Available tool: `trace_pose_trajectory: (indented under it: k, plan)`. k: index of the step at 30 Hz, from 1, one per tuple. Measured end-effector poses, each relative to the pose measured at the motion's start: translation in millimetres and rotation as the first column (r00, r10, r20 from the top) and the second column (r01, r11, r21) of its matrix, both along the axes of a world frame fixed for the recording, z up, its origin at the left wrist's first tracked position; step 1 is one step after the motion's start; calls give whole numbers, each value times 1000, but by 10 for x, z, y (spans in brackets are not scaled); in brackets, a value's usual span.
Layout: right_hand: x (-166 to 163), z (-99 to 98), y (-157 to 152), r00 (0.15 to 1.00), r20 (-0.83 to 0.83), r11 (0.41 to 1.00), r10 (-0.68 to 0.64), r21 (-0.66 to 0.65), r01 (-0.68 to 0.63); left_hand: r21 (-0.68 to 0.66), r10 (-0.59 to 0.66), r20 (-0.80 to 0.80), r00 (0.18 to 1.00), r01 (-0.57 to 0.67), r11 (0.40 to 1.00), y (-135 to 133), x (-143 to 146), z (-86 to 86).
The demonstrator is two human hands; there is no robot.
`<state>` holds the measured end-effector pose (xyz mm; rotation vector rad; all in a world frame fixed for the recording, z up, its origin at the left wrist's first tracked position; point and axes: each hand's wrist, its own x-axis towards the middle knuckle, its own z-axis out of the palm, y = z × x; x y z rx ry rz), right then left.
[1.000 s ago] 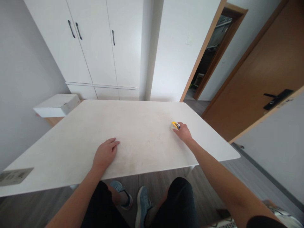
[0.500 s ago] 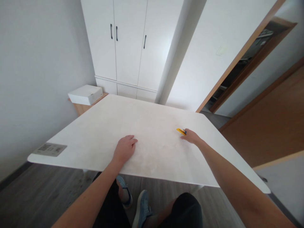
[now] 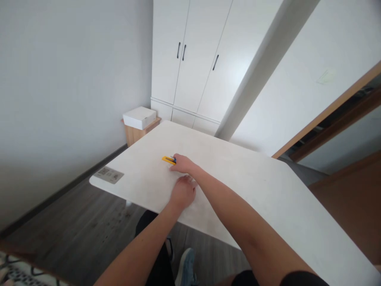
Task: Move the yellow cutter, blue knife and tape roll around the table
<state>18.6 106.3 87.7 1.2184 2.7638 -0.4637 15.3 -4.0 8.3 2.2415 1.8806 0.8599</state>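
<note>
A small yellow tool with a dark blue part point(image 3: 169, 160), which looks like a utility knife, is held low over the white table point(image 3: 256, 190). My right hand point(image 3: 182, 164) is closed on its near end, the arm reaching across the table to the left. My left hand point(image 3: 183, 192) rests palm down on the tabletop just below the right wrist, and its fingertips are hidden behind that arm.
A grey label point(image 3: 108, 174) lies flat on the table's left corner. A white box point(image 3: 139, 117) sits on a low wooden stand by the wall. White cabinets point(image 3: 196, 59) stand behind. A wooden door frame point(image 3: 333, 107) is at the right. My shoe point(image 3: 184, 270) is below the table edge.
My right hand has carried the yellow tool from the right side of the table across to the left, crossing over my left hand. The camera has swung to the left.
</note>
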Motion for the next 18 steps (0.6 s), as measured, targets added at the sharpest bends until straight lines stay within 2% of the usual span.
trace_pose_trajectory:
  k: [2, 5, 10, 14, 16, 18]
  plan:
    - [-136, -33, -3, 997, 65, 999, 48, -18, -47, -1, 14, 12, 1000, -14, 1000, 8, 12, -13]
    - [-150, 7, 55, 992, 113, 998, 47, -53, -41, 9, 8, 23, 1000, -8, 1000, 11, 19, -28]
    - [-152, 274, 152, 992, 89, 985, -92, -135, 103, 22, 12, 46, 999, -13, 1000, -5, 14, -12]
    - [-441, 405, 72, 978, -3, 967, -211, -145, 208, 35, 2, 111, 994, -6, 999, -9, 15, 10]
    - [-664, 375, -17, 962, -63, 935, -265, -262, 240, 26, 6, 191, 982, -11, 1000, -3, 21, 0]
    - [-895, 292, -105, 945, -80, 876, -316, -407, 259, 3, 21, 300, 954, -23, 1000, 9, 31, -35]
